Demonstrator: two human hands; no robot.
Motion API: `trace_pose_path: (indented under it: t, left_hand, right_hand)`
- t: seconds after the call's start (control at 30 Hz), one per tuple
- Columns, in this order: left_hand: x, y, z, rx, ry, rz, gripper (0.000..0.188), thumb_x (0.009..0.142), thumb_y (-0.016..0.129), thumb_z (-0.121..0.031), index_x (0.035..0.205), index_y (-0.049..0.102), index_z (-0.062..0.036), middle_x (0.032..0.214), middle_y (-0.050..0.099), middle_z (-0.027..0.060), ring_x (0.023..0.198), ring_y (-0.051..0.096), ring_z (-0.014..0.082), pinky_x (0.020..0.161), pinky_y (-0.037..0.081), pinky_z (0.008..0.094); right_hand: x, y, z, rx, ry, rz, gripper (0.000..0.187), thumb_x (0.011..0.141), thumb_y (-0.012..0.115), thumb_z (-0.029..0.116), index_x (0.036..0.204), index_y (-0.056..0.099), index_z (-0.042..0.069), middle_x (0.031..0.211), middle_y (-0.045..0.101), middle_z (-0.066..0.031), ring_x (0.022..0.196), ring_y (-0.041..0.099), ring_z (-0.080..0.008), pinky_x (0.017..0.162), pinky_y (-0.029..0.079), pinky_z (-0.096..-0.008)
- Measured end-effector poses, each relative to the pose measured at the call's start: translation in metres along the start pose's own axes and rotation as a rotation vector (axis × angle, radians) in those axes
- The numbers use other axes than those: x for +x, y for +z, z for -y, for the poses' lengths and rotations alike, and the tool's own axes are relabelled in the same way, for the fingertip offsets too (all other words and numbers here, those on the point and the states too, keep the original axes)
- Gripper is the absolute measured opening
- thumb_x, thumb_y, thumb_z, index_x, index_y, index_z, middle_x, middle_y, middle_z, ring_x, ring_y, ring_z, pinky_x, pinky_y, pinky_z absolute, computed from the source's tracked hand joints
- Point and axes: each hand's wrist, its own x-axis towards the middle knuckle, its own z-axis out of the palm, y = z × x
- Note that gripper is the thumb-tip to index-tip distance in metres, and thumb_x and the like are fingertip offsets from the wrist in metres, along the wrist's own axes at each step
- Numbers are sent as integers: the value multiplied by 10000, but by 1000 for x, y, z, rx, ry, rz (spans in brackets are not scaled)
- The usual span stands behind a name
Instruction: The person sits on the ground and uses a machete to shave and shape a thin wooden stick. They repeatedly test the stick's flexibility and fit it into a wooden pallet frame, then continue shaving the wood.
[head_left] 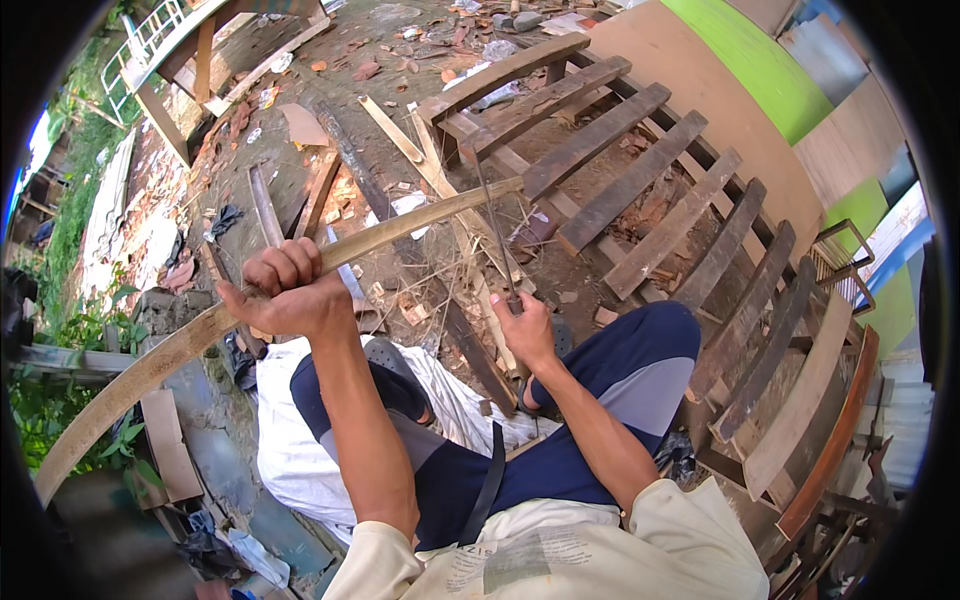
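My left hand (288, 292) is closed round a long, pale bamboo strip (400, 226). The strip runs from the lower left rim, across the front of my body, to a tip at upper centre. In my right hand (526, 328) is the dark handle of a long knife (492, 215), whose narrow blade points up and away from me. The blade crosses the strip close to its far tip; whether the two touch, I cannot tell. Beyond the knife, split bamboo pieces (432, 165) lie on the ground among shavings and thin slivers.
A slatted wooden frame (640, 165) fills the right side, near my left-leaning knees. A dark beam (450, 325) lies between my feet and the chips. White cloth (285, 425) spreads beneath me. A wooden table (205, 50) stands far left; a block wall (215, 400) is at my left.
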Motion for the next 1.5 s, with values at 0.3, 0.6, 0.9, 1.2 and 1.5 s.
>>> trace_pose_path:
  t: [0.3,0.6,0.9,1.2,1.5]
  left_hand:
    - [-8,10,0,50,20,-78,590,932,465,-581,589,191,-186,506,156,-35,446,107,114,466,130,299]
    - [-16,14,-3,99,19,-136,538,957,403,-531,607,185,-187,514,124,-32,454,106,121,474,136,298]
    - [-9,6,-3,89,-12,-264,520,954,372,-521,620,162,-182,526,111,-29,473,84,124,475,126,299]
    - [-12,7,-3,112,5,-220,521,950,362,-533,620,151,-190,527,105,-33,471,82,121,482,123,299]
    - [-14,10,-4,106,-3,-207,518,928,391,-532,617,148,-196,529,101,-33,473,78,123,486,119,298]
  right_hand:
    - [-32,21,54,-158,-375,155,305,943,650,309,939,610,6,669,648,-183,607,665,-350,559,493,-446]
    - [-21,36,45,-173,-445,116,223,919,641,222,903,550,19,651,635,-179,557,655,-348,496,494,-455]
    - [-14,41,29,-231,-365,86,194,930,626,184,895,541,13,659,628,-201,591,644,-403,531,492,-476]
    - [-8,30,29,-314,-331,79,230,889,662,185,949,533,4,716,641,-231,641,651,-438,557,506,-489]
    - [10,14,22,-366,-128,119,260,970,586,257,935,558,1,620,606,-220,569,650,-384,524,490,-482]
